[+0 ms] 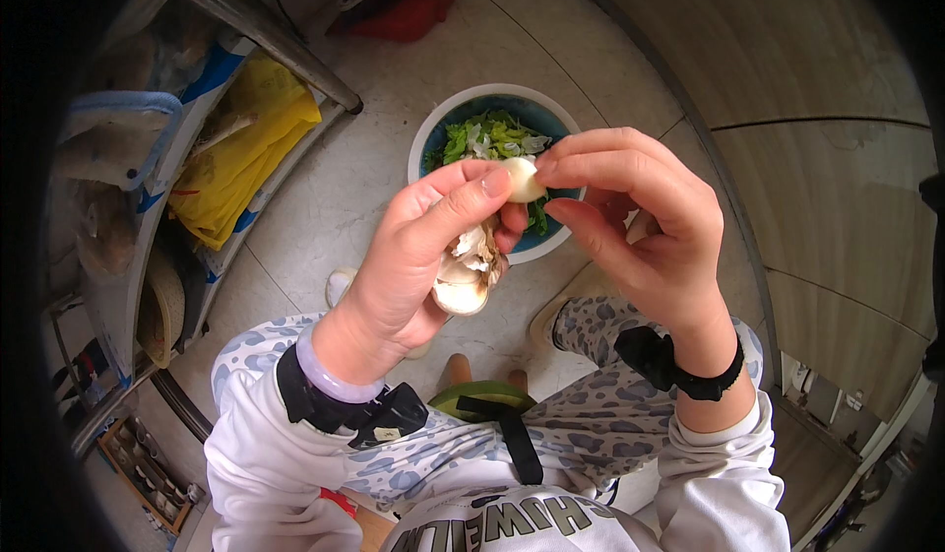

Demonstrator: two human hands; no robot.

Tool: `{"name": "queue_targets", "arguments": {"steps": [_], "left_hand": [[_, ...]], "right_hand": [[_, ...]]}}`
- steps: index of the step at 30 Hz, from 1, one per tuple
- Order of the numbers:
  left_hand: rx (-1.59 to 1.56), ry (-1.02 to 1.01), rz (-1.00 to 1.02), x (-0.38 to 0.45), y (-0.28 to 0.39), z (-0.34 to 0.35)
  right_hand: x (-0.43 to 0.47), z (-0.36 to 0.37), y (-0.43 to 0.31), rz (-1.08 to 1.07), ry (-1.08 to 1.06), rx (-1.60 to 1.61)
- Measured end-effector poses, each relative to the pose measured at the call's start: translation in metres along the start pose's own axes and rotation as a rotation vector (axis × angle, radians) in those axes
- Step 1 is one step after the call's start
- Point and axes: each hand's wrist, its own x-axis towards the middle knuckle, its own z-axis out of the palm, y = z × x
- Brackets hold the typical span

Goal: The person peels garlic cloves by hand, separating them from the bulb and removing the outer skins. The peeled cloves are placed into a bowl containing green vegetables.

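My left hand (435,242) pinches a peeled, pale garlic clove (524,180) between thumb and forefinger. Its lower fingers also hold a partly broken garlic bulb (463,286) with loose papery skin. At the clove's right side, my right hand (635,212) has its fingertips at or very near the clove, with thumb and fingers apart. Something pale shows within its curled fingers; I cannot tell exactly what. Beneath both hands, a round basin (426,127) with a white rim and blue inside stands on the floor, holding green leaves (491,135) and whitish peelings (534,143).
On the left is a shelf rack (277,183) with a yellow plastic bag (255,153). Wooden-patterned cabinets (834,205) line the right. A red object (410,16) lies on the floor beyond the basin. A green stool seat (483,400) shows between my legs.
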Motion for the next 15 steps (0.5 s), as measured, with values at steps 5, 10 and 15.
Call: {"name": "queue_targets", "arguments": {"steps": [5,10,15], "left_hand": [[0.077,-0.056,-0.045,-0.0001,0.0000,0.0000],[0.098,-0.077,-0.079,-0.0006,0.0031,-0.0004],[0.096,-0.110,-0.086,-0.0011,0.0029,-0.0030]], "right_hand": [[0.0019,-0.0021,0.0014,-0.211,0.015,-0.116],[0.0018,0.0010,0.0029,-0.341,0.092,-0.186],[0.0013,0.0033,0.0032,-0.338,0.108,-0.179]]}}
